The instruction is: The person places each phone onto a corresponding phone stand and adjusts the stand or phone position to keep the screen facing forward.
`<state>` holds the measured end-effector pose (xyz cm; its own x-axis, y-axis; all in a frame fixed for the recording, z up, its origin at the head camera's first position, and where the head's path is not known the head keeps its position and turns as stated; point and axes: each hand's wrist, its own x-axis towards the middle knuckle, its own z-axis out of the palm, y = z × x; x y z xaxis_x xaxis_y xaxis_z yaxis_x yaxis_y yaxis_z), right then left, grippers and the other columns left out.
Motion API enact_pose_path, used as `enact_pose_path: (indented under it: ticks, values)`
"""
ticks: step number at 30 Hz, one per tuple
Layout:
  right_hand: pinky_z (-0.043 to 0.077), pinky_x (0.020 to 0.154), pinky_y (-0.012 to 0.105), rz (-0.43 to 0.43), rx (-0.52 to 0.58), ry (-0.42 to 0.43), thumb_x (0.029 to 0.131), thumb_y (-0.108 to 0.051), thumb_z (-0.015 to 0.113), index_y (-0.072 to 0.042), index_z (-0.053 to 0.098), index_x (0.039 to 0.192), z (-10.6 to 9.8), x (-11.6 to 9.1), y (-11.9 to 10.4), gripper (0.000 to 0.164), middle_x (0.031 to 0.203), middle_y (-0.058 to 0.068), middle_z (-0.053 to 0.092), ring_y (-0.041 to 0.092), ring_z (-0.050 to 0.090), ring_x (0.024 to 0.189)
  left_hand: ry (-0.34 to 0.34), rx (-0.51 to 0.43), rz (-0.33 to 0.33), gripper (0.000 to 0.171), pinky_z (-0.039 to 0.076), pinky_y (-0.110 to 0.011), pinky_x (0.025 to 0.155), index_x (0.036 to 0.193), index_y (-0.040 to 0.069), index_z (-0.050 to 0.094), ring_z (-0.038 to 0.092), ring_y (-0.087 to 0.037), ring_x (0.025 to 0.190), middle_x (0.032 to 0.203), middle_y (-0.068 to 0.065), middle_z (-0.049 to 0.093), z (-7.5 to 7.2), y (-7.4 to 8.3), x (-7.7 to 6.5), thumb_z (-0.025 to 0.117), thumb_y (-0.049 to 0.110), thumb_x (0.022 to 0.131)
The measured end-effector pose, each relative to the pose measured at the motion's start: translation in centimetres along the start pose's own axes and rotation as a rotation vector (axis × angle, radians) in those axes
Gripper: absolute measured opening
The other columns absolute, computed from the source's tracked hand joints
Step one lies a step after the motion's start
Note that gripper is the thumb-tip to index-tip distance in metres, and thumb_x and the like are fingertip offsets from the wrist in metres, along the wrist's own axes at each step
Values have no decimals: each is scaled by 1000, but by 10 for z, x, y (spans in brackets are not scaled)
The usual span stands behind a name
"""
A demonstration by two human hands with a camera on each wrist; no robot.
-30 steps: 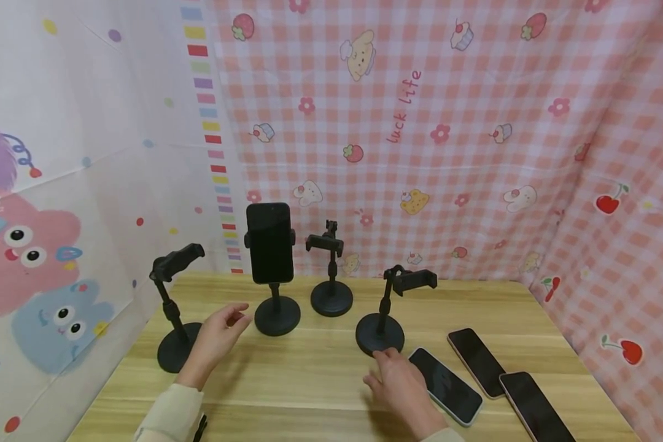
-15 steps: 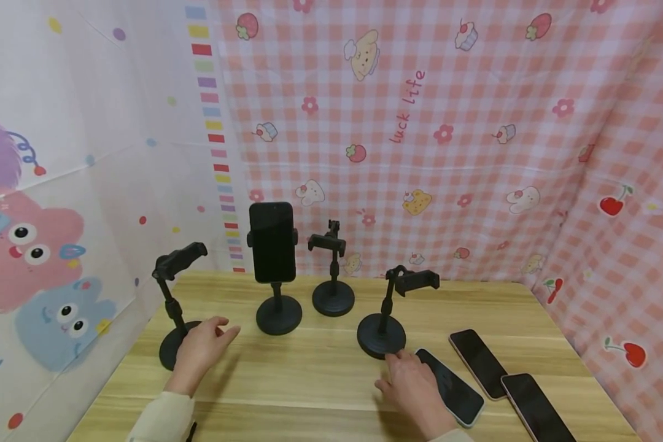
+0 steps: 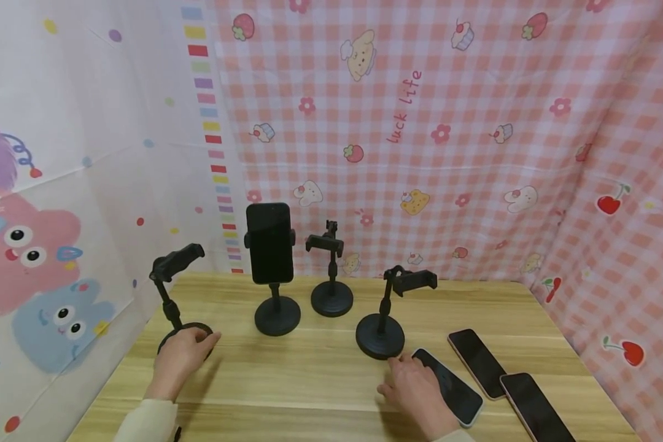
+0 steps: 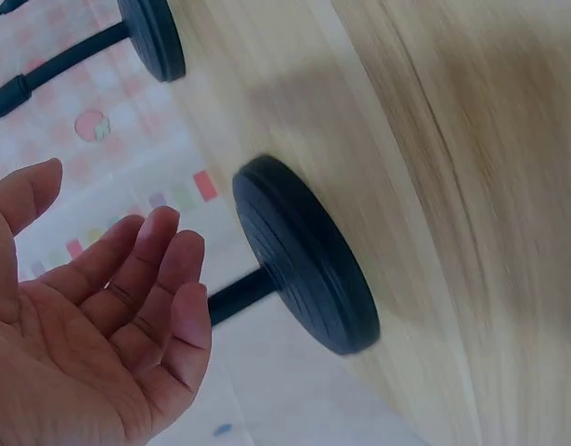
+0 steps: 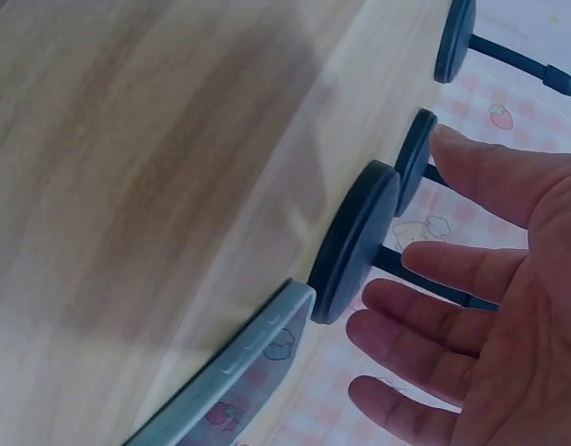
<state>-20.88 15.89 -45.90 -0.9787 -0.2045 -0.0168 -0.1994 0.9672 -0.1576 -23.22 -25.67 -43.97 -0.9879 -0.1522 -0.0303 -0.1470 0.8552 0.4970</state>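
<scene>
My left hand (image 3: 181, 356), palm empty and fingers loosely bent, hovers by the round base of the leftmost black phone stand (image 3: 171, 307); in the left wrist view that stand's base (image 4: 308, 255) shows beyond the fingertips. My right hand (image 3: 417, 393) is relaxed with fingers spread in the right wrist view and holds nothing. It lies between the right-hand phone stand (image 3: 381, 334) and a white-edged phone (image 3: 453, 390), overlapping the phone's left side in the head view. A black phone (image 3: 269, 242) is clamped upright in the second stand (image 3: 277, 316).
Another stand (image 3: 332, 299) with its clamp unfilled is at the back middle. Two more phones, a farther one (image 3: 477, 363) and a nearer one (image 3: 536, 408), lie face up at the right, their ends meeting. Patterned cloth (image 3: 447, 166) hangs behind the wooden table (image 3: 298, 393).
My left hand has drawn left and nearer, away from the stand with the phone to the leftmost stand's base. The right hand has shifted slightly right. Stands and phones stay put.
</scene>
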Motion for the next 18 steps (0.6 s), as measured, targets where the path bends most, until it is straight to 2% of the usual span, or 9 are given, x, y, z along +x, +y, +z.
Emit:
enact_pose_path:
  ticks: [3,5,7,11,15,18]
  values:
    - [49,79,57,-4,-13,1,77,-38,75,1,65,111,-3,-2,1,53,109,24,63,39,57,98,-15,3,-23,62,49,-43,56,82,0,69,61,-32,68,79,-20,67,-5,-9,-2,47,57,92]
    - [48,79,57,2,-17,0,76,-38,75,0,65,111,-5,-3,1,53,107,23,63,39,57,98,-23,5,-52,59,40,-35,46,64,6,60,52,-23,54,61,-10,56,-9,-15,-3,47,56,92]
    - [48,80,58,10,-15,-6,76,-38,75,0,65,112,-6,-3,2,53,107,23,63,40,56,99,-31,8,-97,57,32,-30,43,57,11,51,43,-19,48,54,-4,44,-11,-20,-5,46,56,93]
    - [47,84,58,33,-9,-32,77,-38,75,0,64,113,-6,-2,2,53,110,23,62,40,56,101,-26,-14,-152,66,34,-31,42,66,5,63,50,-20,50,58,-7,56,-17,-27,-4,42,63,91]
    - [46,85,59,45,-8,-48,77,-38,75,0,64,113,-5,-2,4,54,110,23,62,40,55,102,18,-46,-177,72,36,-34,43,79,1,68,54,-23,54,68,-15,64,-19,-30,2,42,67,88]
    - [47,84,58,44,-8,-50,77,-38,75,0,63,113,-5,-2,5,54,109,23,62,40,56,101,68,-44,-175,81,47,-44,51,101,-8,66,61,-37,68,93,-30,67,-19,-30,5,41,68,88]
